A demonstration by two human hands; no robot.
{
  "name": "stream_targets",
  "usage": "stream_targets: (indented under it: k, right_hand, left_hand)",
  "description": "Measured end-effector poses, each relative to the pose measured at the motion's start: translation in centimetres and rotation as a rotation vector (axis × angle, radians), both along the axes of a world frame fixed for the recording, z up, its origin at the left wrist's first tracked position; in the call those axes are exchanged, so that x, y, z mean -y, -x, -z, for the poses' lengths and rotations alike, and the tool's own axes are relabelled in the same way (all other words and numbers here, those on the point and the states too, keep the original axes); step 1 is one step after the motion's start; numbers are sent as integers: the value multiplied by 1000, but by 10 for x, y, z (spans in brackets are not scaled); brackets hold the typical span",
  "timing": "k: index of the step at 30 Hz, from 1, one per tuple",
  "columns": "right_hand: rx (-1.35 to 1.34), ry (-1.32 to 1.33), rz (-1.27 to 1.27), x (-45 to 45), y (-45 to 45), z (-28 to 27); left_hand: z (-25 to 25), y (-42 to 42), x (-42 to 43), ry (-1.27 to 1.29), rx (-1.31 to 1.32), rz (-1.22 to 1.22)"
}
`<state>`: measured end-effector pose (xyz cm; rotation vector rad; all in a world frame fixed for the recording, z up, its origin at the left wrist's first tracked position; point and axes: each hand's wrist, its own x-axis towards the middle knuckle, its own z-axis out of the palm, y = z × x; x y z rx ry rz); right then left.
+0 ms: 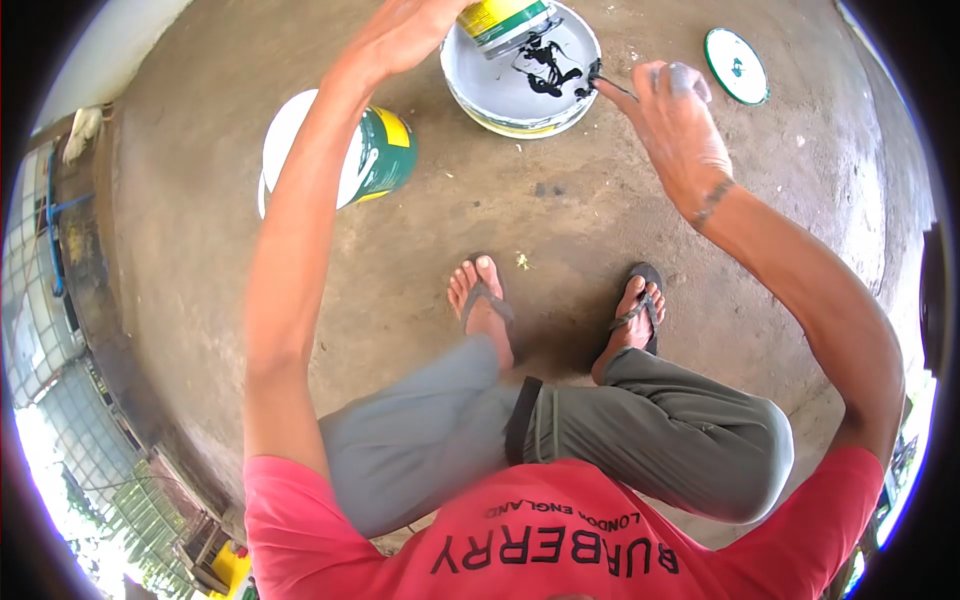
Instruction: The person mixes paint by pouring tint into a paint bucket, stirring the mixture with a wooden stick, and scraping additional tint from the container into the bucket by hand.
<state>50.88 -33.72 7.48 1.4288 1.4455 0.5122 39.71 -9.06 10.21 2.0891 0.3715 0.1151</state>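
Note:
At the top, my left hand [410, 35] is closed on a small green-and-yellow paint can [508, 20], tilted over a wide tub [530, 128]. Pale grey paint [485, 82] fills the tub, with streaks of black paint [548, 72] lying on its surface. My right hand [680, 115] is closed on a thin stick-like tool [612, 86]. Its tip is black and reaches the tub's right rim; its exact kind is hard to make out. Grey smears mark the right hand's fingers.
A green bucket [390, 155] with a yellow label stands left of the tub, partly behind my left forearm. To the right, a white lid [737, 66] with a green rim lies on the concrete floor [560, 215]. My sandalled feet [485, 300] are below the tub.

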Motion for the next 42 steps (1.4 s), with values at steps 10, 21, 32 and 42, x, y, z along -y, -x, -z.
stream_targets:
  k: [10, 21, 32, 42]
  right_hand:
    - [-1952, -299, 786, -38, -65, 30]
    - [-2149, -410, 1259, -10, -99, 30]
    - [-1435, -682, 104, -34, -36, -55]
    - [-1047, -766, 121, -68, -24, -58]
  left_hand:
    - [14, 1, -9, 379, 71, -41]
    - [33, 11, -25, 686, 130, -206]
    - [15, 3, -29, 714, 115, -168]
    - [-68, -14, 5, 320, 185, -76]
